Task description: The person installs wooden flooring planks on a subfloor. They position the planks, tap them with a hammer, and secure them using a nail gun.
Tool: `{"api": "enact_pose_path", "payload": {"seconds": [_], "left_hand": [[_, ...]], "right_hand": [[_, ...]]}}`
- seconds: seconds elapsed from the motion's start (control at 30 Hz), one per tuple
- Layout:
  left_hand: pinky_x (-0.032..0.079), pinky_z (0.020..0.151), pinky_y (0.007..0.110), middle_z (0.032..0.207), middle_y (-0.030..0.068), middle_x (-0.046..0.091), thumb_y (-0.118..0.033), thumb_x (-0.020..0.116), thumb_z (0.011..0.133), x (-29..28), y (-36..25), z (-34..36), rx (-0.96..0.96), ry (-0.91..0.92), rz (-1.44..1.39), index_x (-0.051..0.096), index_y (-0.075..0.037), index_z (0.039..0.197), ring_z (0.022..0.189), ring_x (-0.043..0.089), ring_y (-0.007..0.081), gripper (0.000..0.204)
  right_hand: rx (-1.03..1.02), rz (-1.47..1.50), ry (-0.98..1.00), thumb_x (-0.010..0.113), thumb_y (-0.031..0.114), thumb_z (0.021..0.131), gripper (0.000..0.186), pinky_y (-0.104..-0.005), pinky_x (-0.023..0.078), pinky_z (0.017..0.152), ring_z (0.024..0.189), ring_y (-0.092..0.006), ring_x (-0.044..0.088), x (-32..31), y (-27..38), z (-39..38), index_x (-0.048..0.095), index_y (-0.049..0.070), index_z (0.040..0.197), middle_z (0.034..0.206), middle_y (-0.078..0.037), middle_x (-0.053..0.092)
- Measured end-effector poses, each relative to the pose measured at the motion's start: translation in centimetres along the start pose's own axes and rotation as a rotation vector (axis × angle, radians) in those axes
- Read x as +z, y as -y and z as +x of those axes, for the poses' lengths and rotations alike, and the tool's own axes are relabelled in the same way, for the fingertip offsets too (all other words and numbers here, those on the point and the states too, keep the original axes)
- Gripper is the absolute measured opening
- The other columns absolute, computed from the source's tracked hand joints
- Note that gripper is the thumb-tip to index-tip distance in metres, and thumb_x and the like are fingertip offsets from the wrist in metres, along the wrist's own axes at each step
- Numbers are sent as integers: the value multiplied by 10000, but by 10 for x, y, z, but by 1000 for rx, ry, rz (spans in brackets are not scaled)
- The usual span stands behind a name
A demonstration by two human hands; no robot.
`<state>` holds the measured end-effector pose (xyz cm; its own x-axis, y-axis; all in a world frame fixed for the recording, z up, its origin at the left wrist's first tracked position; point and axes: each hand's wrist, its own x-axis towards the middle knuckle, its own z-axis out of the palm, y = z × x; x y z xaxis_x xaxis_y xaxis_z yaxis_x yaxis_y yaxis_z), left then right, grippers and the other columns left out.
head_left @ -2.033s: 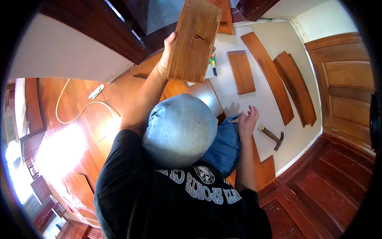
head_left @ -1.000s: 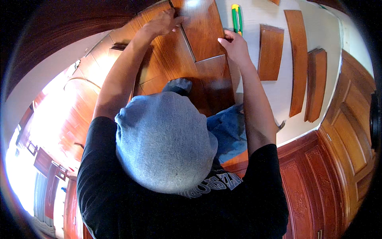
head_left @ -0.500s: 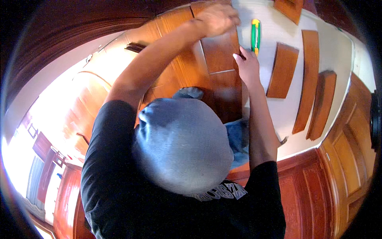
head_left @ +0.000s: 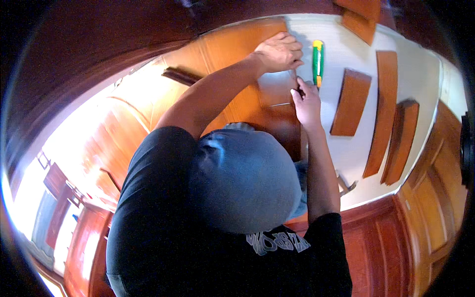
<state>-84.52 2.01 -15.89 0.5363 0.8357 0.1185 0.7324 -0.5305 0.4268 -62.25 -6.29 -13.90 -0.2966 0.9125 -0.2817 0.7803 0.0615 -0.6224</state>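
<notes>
My left hand [head_left: 278, 52] is curled over the right edge of a brown wooden plank [head_left: 277, 86] at the upper middle. Just below it, my right hand [head_left: 308, 101] grips the same edge, thumb and fingers bent. A green-and-yellow utility knife [head_left: 317, 59] lies beside both hands on white underlay [head_left: 405, 84]. My bent knee in faded denim [head_left: 245, 183] fills the centre and covers part of the boards. The fingertips of both hands are partly hidden.
Loose planks [head_left: 378, 109] lie at the right, a short one [head_left: 350, 101] among them, others [head_left: 358, 20] at the top. A hammer [head_left: 349, 185] is partly behind my right forearm. A dark doorway edge [head_left: 109, 34] borders the upper left; wooden doors [head_left: 433, 178] stand at right.
The plank my left hand held raised two seconds ago is down. My left hand has since moved rightward along the boards, and my right hand has come up to the plank edge.
</notes>
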Motion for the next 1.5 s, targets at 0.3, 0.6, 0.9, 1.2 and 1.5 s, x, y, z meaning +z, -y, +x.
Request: {"api": "enact_pose_path", "payload": {"seconds": [0.3,0.6,0.9,1.2,1.5], "left_hand": [[459,997,469,1115,86,657,-419,609,996,21,16,-3,-48,49,194,720,-113,990,1141,583,314,326],[384,1122,471,1266,88,615,-398,571,1003,6,1,4,-114,164,192,704,-129,1106,1275,517,309,317],[405,1062,447,1106,108,611,-336,609,974,-32,-11,-26,-134,42,186,713,-84,993,1166,529,321,273],[482,865,471,826,121,644,-199,665,908,-11,-5,-4,-92,-336,-399,650,-55,795,845,609,351,185],[437,807,480,832,111,634,-204,645,935,1,-6,-9,-188,-319,-330,624,-67,764,874,594,339,220]], "right_hand": [[818,-195,-759,671,276,942,421,-392,526,931,1016,-298,679,-131,-250,-225,687,-25,1236,1164,-203,715],[1402,1131,-902,614,247,991,341,-475,571,937,1068,-314,662,-105,-428,-383,571,73,1281,1170,-139,675],[452,1878,-916,592,37,814,301,-300,495,658,743,-174,521,-217,-262,-318,512,10,1103,850,-51,481],[574,969,-299,653,229,988,385,-301,504,667,692,-149,562,-199,-38,-94,554,23,1298,805,-26,561],[261,-347,75,646,343,979,479,-468,571,771,858,-385,728,-120,-10,-11,581,88,1380,968,-215,736]]}}
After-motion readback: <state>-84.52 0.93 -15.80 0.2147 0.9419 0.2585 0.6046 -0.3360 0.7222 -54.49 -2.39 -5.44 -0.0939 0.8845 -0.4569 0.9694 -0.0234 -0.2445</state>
